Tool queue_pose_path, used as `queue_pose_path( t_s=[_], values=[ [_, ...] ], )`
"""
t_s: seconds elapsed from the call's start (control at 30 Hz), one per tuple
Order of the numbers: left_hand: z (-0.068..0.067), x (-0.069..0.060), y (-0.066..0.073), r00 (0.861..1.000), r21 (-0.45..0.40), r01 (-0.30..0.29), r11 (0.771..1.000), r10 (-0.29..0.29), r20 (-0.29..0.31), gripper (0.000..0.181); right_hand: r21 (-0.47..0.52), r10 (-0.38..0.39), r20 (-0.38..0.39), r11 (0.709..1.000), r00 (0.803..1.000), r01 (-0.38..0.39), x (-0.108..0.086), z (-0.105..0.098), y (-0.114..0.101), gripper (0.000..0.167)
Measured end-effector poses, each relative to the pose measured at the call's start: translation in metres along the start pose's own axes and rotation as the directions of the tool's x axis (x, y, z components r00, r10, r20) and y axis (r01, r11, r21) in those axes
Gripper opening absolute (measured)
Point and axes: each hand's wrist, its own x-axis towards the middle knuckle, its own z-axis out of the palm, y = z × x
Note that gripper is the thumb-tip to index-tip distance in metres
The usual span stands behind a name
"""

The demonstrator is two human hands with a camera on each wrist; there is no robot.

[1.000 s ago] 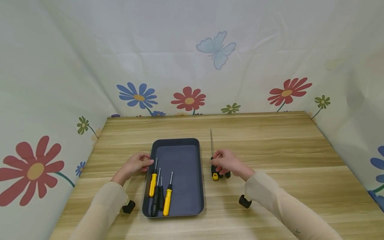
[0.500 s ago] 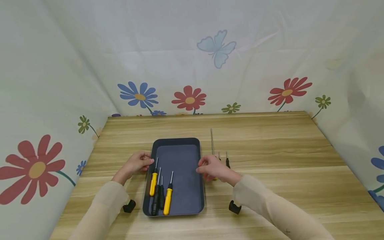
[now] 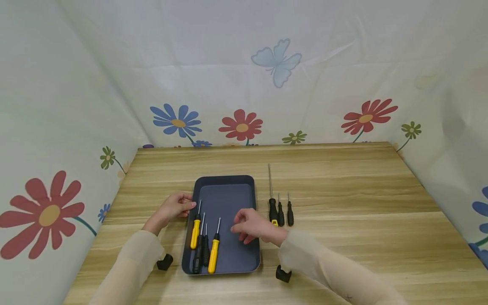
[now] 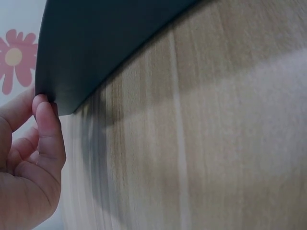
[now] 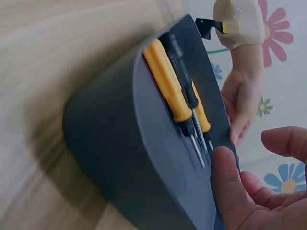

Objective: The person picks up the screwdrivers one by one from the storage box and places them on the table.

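Observation:
My left hand (image 3: 174, 208) pinches the left rim of the dark tray (image 3: 228, 254); in the left wrist view the fingers (image 4: 50, 129) grip the tray's edge (image 4: 72, 62). Over the tray's right part hovers my right hand (image 3: 254, 226), fingers relaxed and apart, holding nothing. Inside the tray, at its left, lie a yellow screwdriver (image 3: 195, 233), black screwdrivers (image 3: 197, 256) and another yellow screwdriver (image 3: 213, 254). The right wrist view shows the yellow handle (image 5: 168, 81) beyond the thumb and fingers of my right hand (image 5: 259, 187).
Right of the tray, a long black and yellow screwdriver (image 3: 273, 209) and two small black ones (image 3: 281, 214), (image 3: 290, 214) lie on the wooden table (image 3: 343, 190). A flower-printed sheet (image 3: 324, 93) stands behind and beside the table.
My right hand has moved left, from the screwdrivers on the table to above the tray, uncovering them. The left hand has stayed at the tray's rim.

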Motion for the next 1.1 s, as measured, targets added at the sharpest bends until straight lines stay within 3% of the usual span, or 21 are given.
queue_pose_path(
  t_s=[0.53, 0.7, 0.93, 1.1],
  values=[
    [0.000, 0.000, -0.001, 1.000, 0.001, 0.000, 1.000, 0.000, 0.000, 0.044, 0.074, 0.083, 0.035, 0.994, 0.996, -0.085, 0.015, 0.033, 0.005, 0.020],
    [-0.002, 0.001, -0.002, 1.000, 0.007, -0.013, 1.000, 0.013, 0.000, 0.044, 0.082, 0.118, 0.013, 0.990, 0.993, -0.119, 0.018, 0.041, 0.007, 0.021],
    [0.000, 0.001, -0.002, 1.000, -0.003, -0.001, 1.000, 0.001, -0.003, 0.043, 0.035, 0.155, -0.024, 0.987, 0.988, -0.154, 0.023, 0.053, 0.010, 0.026],
    [0.000, 0.001, -0.001, 1.000, -0.004, -0.005, 1.000, 0.005, -0.001, 0.044, -0.027, 0.123, -0.068, 0.992, 0.990, -0.125, 0.026, 0.059, 0.012, 0.026]
  ],
)
